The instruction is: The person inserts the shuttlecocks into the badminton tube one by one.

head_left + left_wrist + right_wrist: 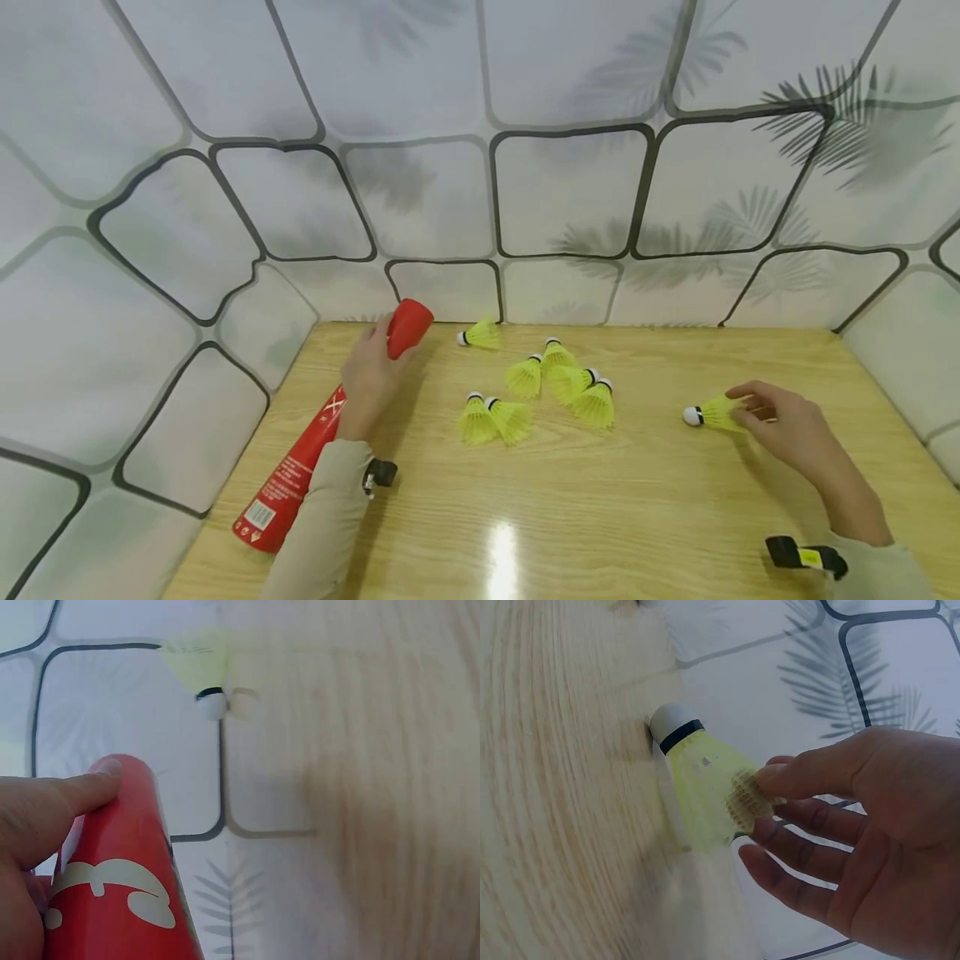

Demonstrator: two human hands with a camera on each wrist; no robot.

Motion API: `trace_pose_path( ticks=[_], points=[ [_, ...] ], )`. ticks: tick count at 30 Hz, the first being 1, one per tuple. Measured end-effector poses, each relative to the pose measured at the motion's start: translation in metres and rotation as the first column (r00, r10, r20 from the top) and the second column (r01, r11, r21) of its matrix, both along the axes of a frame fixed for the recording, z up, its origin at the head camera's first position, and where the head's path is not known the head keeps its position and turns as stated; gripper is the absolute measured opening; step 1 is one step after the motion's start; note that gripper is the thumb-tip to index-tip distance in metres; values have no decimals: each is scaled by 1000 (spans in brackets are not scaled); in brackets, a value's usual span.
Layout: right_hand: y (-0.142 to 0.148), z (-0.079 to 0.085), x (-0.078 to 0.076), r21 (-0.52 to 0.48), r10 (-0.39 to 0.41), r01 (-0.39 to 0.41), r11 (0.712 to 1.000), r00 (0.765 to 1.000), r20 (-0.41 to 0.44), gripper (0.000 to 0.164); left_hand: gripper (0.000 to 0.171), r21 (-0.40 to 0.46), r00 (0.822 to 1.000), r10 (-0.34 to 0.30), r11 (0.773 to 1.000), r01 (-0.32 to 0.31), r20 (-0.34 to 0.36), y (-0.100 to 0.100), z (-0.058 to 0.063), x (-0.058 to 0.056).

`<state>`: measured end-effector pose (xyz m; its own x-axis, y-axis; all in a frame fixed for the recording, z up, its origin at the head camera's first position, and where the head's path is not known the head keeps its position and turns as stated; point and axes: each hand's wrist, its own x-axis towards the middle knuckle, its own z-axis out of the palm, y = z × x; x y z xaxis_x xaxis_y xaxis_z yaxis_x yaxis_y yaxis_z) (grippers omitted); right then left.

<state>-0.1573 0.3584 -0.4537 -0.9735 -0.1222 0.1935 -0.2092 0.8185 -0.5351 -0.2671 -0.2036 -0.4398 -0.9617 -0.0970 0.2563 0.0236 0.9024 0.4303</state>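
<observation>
My left hand [370,382] grips a long red shuttlecock tube [292,479] near its upper end, with the tube slanting over the left side of the table. In the left wrist view the thumb lies along the red tube [120,832]. Over at the right, my right hand [797,432] pinches the skirt edge of a yellow shuttlecock [716,413], whose white cork points left. Thumb and fingertips meet at the skirt of this shuttlecock [705,776] in the right wrist view; the remaining fingers are loosely bent.
Several yellow shuttlecocks [594,405] lie in a cluster mid-table. Two more shuttlecocks [477,421] lie together nearer the front, and a single shuttlecock [480,335] lies by the back edge. A patterned wall covering [570,196] rises behind the wooden table [600,517].
</observation>
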Motion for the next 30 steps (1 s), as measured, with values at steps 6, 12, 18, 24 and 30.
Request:
trace_pose_path(
  ticks=[6, 12, 18, 24, 30],
  points=[
    [-4, 5, -4, -26, 6, -9, 1000, 993, -122, 19, 75, -37, 994, 24, 999, -29, -111, 2, 15, 8],
    [-13, 14, -5, -74, -23, 10, 997, 982, -189, 17, 77, 15, 970, 57, 998, -55, -238, 2, 28, 19],
    [-30, 25, -7, -152, -24, -17, 988, 964, -265, 17, 75, 37, 915, -49, 997, 70, -401, 1, 40, 31],
    [-44, 41, -11, -218, -38, -27, 976, 956, -289, 19, 71, 21, 843, -186, 974, 227, -505, 4, 49, 37],
    [-50, 51, -16, -264, -80, 1, 965, 954, -288, 20, 70, 79, 834, -246, 942, 325, -494, 10, 61, 46]
  ],
)
